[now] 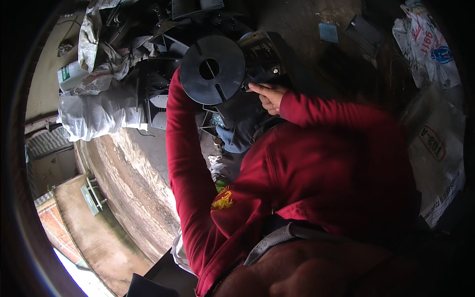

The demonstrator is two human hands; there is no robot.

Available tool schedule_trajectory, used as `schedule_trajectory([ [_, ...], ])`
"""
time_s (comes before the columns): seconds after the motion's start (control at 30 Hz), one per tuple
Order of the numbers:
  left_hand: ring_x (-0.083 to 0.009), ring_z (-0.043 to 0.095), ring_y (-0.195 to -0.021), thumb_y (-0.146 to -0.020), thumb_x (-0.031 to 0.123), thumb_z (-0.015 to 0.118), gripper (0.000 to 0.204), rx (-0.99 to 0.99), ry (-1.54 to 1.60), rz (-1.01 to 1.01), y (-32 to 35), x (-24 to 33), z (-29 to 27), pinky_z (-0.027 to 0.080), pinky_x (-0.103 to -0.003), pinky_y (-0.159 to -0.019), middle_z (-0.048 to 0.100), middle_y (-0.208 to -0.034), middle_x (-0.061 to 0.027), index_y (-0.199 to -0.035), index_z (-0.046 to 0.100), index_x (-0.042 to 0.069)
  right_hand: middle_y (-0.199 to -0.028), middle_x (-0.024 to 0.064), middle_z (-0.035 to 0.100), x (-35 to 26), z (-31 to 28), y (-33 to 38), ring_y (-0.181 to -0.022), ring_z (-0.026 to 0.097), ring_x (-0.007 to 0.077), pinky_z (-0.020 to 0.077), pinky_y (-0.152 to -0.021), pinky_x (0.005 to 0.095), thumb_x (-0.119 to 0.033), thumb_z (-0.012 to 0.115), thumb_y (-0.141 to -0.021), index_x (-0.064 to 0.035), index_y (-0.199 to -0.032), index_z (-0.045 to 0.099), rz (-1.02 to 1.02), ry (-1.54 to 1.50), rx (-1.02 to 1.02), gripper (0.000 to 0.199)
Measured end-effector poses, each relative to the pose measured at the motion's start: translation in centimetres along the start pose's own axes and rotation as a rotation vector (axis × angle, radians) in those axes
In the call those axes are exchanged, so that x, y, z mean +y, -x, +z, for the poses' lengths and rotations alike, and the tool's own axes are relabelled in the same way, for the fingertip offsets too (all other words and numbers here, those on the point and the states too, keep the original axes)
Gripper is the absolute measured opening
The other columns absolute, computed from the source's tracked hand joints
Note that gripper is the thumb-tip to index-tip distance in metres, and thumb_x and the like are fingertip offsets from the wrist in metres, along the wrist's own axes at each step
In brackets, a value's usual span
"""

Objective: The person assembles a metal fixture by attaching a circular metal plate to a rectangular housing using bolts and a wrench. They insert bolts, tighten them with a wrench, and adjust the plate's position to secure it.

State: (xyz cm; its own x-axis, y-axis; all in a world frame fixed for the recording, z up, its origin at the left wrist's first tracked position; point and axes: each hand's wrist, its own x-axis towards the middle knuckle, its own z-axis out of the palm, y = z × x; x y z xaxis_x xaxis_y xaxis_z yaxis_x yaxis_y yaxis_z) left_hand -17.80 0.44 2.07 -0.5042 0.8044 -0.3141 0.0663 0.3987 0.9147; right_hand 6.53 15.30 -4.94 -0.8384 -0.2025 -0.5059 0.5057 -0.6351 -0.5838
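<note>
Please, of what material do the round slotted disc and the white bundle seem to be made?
Round slotted disc: probably metal, smooth dark-grey satin finish; the soft sheen and clean-cut slots suggest it, though hard plastic is possible. White bundle: outside seems plastic sheeting, slightly glossy, with bright creases; contents hidden.

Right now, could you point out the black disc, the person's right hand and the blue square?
Black disc (pixel 229 69): head view, flat face right of the hole.
Right hand (pixel 271 97): head view, middle of the hand.
Blue square (pixel 328 32): head view, middle of its face.
</note>
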Motion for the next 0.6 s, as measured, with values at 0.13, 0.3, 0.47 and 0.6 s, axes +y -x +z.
schedule_trajectory([
  [0.13,-0.0223,0.06,-0.089,-0.091,0.019,0.056,0.023,-0.204,-0.181,-0.08,-2.4,1.7,1.8,0.049,-0.03,-0.07,0.061,-0.092,-0.0097,-0.107,0.057,0.001,-0.048,-0.0087,0.027,0.7,-0.4,-1.3,-0.035,0.024,0.0038,0.0192,-0.034,0.0228,-0.049,0.056,-0.089,-0.0151,-0.077,0.052,-0.118,-0.009,0.122,0.036],
  [0.3,-0.0272,0.058,-0.098,-0.091,0.022,0.056,0.031,-0.17,-0.225,-0.031,-2.3,3.3,2.9,0.05,-0.033,-0.073,0.059,-0.1,-0.0115,-0.114,0.052,0.003,-0.046,-0.0079,0.032,-4.7,-1.8,-1.2,-0.033,0.032,0.0064,0.022,-0.032,0.0225,-0.037,0.06,-0.089,-0.0155,-0.074,0.052,-0.287,0.132,0.158,0.027],
  [0.47,-0.0321,0.056,-0.106,-0.09,0.026,0.057,0.039,0.199,0.199,0.123,2.8,3.5,7.3,0.05,-0.036,-0.077,0.056,-0.108,-0.0133,-0.121,0.047,0.004,-0.047,-0.0067,0.038,-15.1,-2.5,-3.7,-0.034,0.034,0.0077,0.0238,-0.032,0.0222,-0.035,0.06,-0.089,-0.0143,-0.079,0.055,-0.282,0.544,0.134,0.023],
  [0.6,-0.0261,0.054,-0.113,-0.093,0.022,0.051,0.036,0.367,0.96,0.093,5.7,-0.8,15.1,0.05,-0.032,-0.076,0.056,-0.116,-0.0094,-0.125,0.045,0.008,-0.049,-0.0061,0.041,-17.7,-1.6,-7.1,-0.034,0.034,0.0082,0.0246,-0.033,0.0223,-0.036,0.06,-0.089,-0.0137,-0.084,0.057,-0.196,0.813,0.095,0.023],
])
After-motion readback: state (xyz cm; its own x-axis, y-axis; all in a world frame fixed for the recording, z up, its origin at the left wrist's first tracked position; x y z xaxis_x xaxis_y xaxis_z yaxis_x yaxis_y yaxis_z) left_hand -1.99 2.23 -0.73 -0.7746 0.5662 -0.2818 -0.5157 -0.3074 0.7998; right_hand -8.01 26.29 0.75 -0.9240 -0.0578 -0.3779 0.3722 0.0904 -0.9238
